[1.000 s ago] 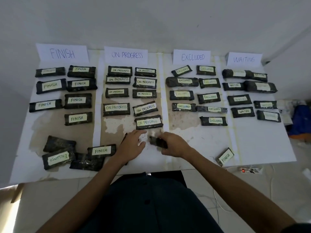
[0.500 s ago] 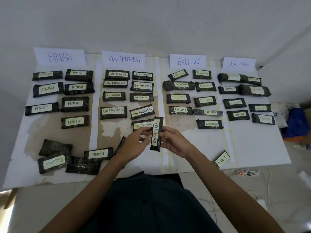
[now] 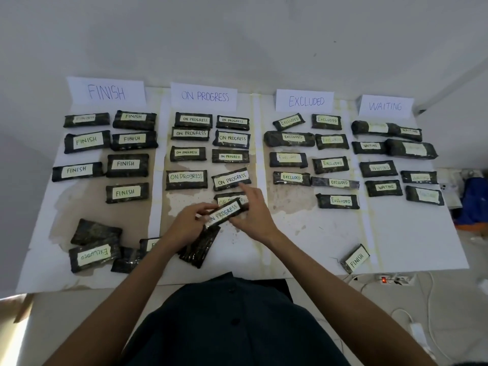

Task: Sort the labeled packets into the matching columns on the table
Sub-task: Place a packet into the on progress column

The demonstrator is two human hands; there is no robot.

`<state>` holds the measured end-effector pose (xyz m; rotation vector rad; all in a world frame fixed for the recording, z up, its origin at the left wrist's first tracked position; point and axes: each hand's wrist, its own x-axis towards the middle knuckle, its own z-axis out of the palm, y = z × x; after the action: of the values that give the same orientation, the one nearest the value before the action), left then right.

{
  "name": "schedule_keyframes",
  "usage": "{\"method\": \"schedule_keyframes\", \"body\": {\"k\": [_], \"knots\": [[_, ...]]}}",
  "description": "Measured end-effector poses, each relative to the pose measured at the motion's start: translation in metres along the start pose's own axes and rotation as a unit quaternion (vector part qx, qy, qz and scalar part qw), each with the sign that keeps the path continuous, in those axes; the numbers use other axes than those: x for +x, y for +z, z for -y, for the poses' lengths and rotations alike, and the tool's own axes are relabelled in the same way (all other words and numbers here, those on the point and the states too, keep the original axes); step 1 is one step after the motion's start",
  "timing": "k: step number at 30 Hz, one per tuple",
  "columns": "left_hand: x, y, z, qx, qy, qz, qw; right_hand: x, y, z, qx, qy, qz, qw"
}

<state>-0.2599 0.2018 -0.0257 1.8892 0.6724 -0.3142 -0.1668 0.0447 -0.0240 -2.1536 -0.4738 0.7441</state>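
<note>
A dark packet labelled ON PROGRESS point(image 3: 225, 212) is held just above the table in the ON PROGRESS column, tilted up to the right. My left hand point(image 3: 188, 224) pinches its left end and my right hand point(image 3: 252, 213) holds its right end, index finger stretched up. It partly covers another ON PROGRESS packet point(image 3: 229, 198) lying behind it. Paper signs head the columns: FINISH point(image 3: 106, 92), ON PROGRESS point(image 3: 204, 96), EXCLUDED point(image 3: 305, 101), WAITING point(image 3: 385, 106). Several matching packets lie below each sign.
Loose packets sit at the front left: an upside-down EXCLUDED packet point(image 3: 93, 255), two face-down ones, and a FINISH packet point(image 3: 150, 244) half hidden by my left arm. Another face-down packet point(image 3: 200, 247) lies under my left hand. A lone FINISH packet point(image 3: 355, 258) lies front right. A power strip point(image 3: 393, 280) lies on the floor.
I picked the packet up from the table and turned it label-up. Since half a second ago it has swung from upright to nearly level and dropped lower over the ON PROGRESS column.
</note>
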Motion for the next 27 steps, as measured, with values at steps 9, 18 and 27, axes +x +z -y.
{"method": "schedule_keyframes", "body": {"k": [9, 18, 27], "knots": [[0.046, -0.052, 0.039, 0.045, -0.017, -0.085, 0.995, 0.067, 0.053, 0.023, -0.246, -0.181, 0.083, 0.949], [0.045, -0.048, 0.068, 0.090, 0.016, -0.153, 0.984, 0.091, 0.085, 0.016, -0.277, -0.134, 0.101, 0.946], [0.036, -0.037, 0.074, 0.114, 0.062, -0.163, 0.978, 0.065, 0.073, 0.014, -0.261, -0.357, 0.143, 0.885]]}}
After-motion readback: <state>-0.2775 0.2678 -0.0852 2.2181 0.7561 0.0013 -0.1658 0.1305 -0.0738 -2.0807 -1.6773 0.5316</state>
